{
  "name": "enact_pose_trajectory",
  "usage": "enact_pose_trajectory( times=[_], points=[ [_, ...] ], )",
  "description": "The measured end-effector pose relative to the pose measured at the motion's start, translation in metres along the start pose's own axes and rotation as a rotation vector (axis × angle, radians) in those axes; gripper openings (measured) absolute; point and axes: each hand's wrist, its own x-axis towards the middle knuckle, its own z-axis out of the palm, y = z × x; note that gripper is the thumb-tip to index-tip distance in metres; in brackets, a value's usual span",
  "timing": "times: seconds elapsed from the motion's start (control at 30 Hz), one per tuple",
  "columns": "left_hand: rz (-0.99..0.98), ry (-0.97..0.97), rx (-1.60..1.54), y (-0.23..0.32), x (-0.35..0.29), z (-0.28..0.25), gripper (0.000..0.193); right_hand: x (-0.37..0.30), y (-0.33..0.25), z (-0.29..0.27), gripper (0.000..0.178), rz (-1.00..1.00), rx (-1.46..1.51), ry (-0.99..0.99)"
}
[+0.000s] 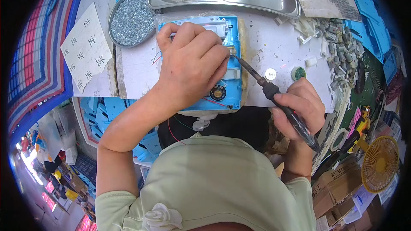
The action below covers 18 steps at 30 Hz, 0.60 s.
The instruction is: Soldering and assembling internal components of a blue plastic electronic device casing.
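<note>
The right hand [303, 109] is gripping a soldering iron [270, 89] over a blue casing [233, 97]; the left hand [190, 62] is curling there, its hold unclear.

The left hand [192, 62] rests over an open blue casing [233, 94] on the tabletop [137, 75], hiding its middle; a round speaker [218, 93] shows at the casing's near side. The right hand [302, 109] grips a black soldering iron [270, 90], its tip just beside the left hand's fingers. A bowl [112, 7] of screws [135, 21] stands far left, beside a steel tray [224, 7]. Small grey and white parts [342, 51] lie heaped to the right.
</note>
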Motion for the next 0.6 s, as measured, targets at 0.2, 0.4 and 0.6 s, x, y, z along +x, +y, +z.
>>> enact_pose_trajectory(
  times=[0.2, 0.4, 0.6],
  points=[
    [0.001, 0.004, -0.008, 0.001, -0.001, 0.000, 0.023, -0.003, -0.002, -0.001, 0.028, 0.117, 0.097, 0.037],
    [0.005, 0.009, -0.009, 0.001, -0.001, 0.000, 0.023, -0.015, -0.004, -0.006, 0.028, 0.293, 0.234, 0.160],
    [0.010, 0.018, 0.001, 0.000, -0.001, 0.002, 0.023, -0.015, -0.005, -0.008, 0.027, 0.286, 0.188, 0.136]
  ],
)
